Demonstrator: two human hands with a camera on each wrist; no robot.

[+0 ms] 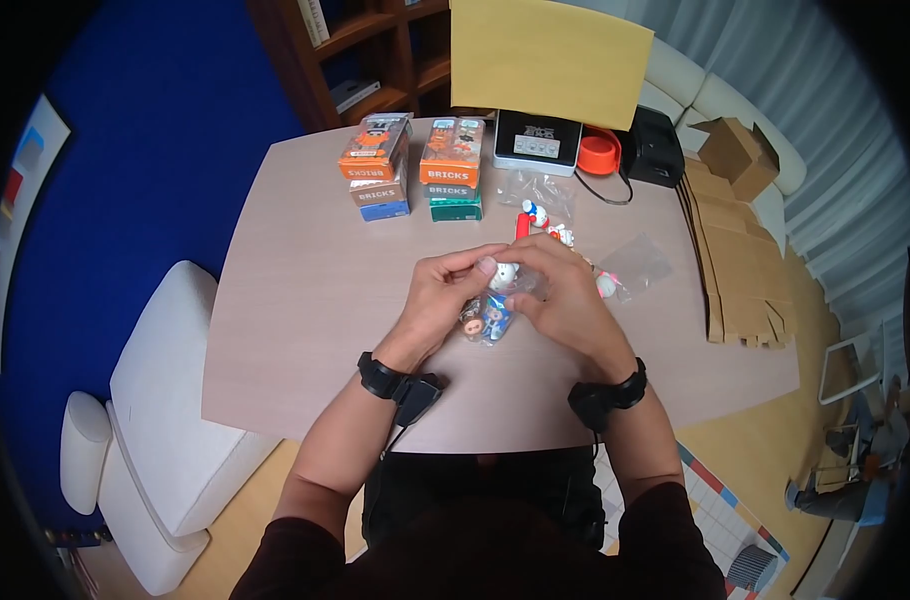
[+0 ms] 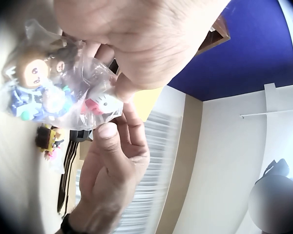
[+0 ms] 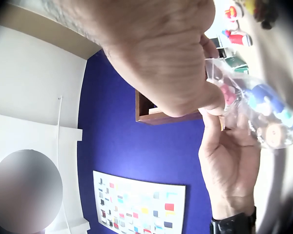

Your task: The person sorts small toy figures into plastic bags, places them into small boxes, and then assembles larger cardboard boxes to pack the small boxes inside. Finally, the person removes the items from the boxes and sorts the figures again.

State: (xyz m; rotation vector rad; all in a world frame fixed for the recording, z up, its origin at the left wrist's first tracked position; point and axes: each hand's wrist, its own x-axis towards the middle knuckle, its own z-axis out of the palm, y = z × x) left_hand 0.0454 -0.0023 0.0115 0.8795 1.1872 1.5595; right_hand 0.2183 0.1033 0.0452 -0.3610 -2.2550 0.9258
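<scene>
Both hands hold a clear plastic bag (image 2: 71, 48) of small toy figures in front of the body, over the table. My left hand (image 1: 443, 298) pinches the bag's upper part between thumb and fingers. From the other side my right hand (image 1: 572, 300) grips the same part, thumb and fingertips close to the left ones. Near the fingertips a white figure (image 2: 103, 105) with a pink part shows through the plastic. Lower in the bag are a blue figure (image 1: 495, 315) and a brown figure (image 1: 472, 325) with a round face. Fingers partly hide the bag's top.
Loose figures (image 1: 560, 236) lie beyond the hands, near empty clear bags (image 1: 643, 268). Stacked BRICKS boxes (image 1: 450, 172) stand at the back, beside a black-and-white box (image 1: 537, 143), a red round object (image 1: 599, 152) and a yellow board (image 1: 552, 55). Flattened cardboard (image 1: 730, 265) lies along the right edge.
</scene>
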